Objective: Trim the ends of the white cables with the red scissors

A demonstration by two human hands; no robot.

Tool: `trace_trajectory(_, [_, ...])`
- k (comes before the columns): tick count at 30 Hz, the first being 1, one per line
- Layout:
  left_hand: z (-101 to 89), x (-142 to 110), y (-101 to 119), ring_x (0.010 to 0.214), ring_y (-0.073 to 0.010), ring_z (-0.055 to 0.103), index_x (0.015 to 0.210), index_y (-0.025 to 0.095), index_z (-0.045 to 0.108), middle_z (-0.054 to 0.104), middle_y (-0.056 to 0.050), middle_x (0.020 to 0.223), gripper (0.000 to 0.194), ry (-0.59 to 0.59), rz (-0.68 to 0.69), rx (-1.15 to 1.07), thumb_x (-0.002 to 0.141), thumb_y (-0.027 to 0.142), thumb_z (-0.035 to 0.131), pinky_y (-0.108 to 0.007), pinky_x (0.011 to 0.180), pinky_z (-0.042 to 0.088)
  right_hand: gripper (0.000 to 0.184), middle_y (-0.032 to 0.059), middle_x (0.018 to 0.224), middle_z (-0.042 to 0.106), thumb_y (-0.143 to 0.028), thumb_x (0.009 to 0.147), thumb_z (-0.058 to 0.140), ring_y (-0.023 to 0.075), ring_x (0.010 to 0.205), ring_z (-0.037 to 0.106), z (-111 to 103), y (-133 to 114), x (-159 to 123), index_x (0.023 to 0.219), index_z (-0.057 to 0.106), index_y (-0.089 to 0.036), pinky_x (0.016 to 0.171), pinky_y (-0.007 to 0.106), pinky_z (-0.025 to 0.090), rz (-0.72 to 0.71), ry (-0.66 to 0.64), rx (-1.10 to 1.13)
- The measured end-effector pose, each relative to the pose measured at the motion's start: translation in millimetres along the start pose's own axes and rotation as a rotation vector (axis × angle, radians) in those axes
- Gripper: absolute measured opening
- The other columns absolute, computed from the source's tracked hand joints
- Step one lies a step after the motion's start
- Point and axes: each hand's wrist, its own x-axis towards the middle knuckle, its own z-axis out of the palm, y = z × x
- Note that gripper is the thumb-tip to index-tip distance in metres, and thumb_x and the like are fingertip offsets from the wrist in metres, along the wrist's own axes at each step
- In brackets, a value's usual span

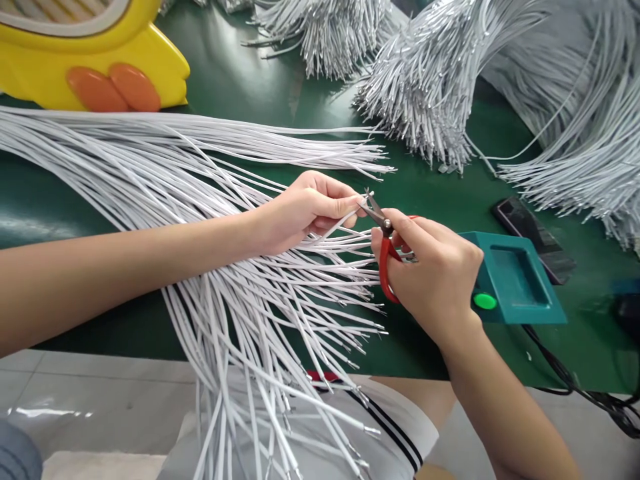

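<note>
Between thumb and fingers, my left hand (320,203) pinches a white cable (336,228) close to its tip. My right hand (430,267) grips red-handled scissors (385,257), and their blades meet the cable's end just past my left fingertips. Whether the blades are fully closed on it is too small to make out. Under my left forearm a large spread of white cables (215,200) fans out, several ends hanging over the table's front edge. Many of these ends show short bare tips.
Thick bundles of pale cables (425,87) lie at the back right. A yellow duck-shaped object (170,67) stands back left. Right of my right hand sit a teal device (525,280) with a green button, a dark phone (520,217) and black cords (565,373) on the green table (270,93).
</note>
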Motion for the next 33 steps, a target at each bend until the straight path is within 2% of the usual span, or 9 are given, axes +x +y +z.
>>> trace_trajectory(5, [-1.8,0.9,-0.7,0.043,-0.0027,0.030,0.064,0.012,0.063,0.051,-0.001,0.058,0.024,-0.007,-0.010,0.028,0.082,0.028,0.065,-0.021,0.040,0.016,0.016,-0.0011,0.055,0.055,-0.028,0.084,0.055,0.0114,0.052,0.047,-4.1,1.6,0.8,0.093,0.067,-0.022,0.048,0.026,0.023,-0.005,-0.056,-0.030])
trace_trajectory(17, [0.2,1.6,2.4,0.041,-0.0017,0.025,0.065,0.011,0.065,0.046,0.000,0.054,0.020,-0.007,-0.108,-0.065,0.083,0.016,0.061,-0.022,0.040,0.013,0.019,-0.0006,0.052,0.058,-0.037,0.086,0.055,0.0129,0.048,0.048,-13.8,-1.6,-4.2,0.094,0.064,-0.022,0.045,0.026,0.018,-0.052,-0.117,-0.157])
trace_trajectory(23, [0.3,1.7,1.0,0.042,-0.0007,0.025,0.067,0.009,0.064,0.045,0.000,0.056,0.022,-0.025,-0.126,-0.142,0.086,0.014,0.057,-0.021,0.041,0.011,0.024,-0.0005,0.047,0.052,-0.042,0.088,0.053,0.0120,0.044,0.045,-15.5,-5.4,-3.9,0.086,0.062,-0.020,0.046,0.026,0.015,-0.081,-0.132,-0.218])
trace_trajectory(33, [2.6,1.2,3.6,0.044,-0.0001,0.025,0.069,0.006,0.061,0.044,0.001,0.059,0.023,-0.036,-0.172,-0.181,0.089,0.013,0.052,-0.018,0.042,0.012,0.026,-0.0012,0.043,0.049,-0.040,0.089,0.050,0.0112,0.043,0.041,-17.5,-9.6,-4.9,0.085,0.064,-0.018,0.047,0.024,0.011,-0.104,-0.127,-0.281])
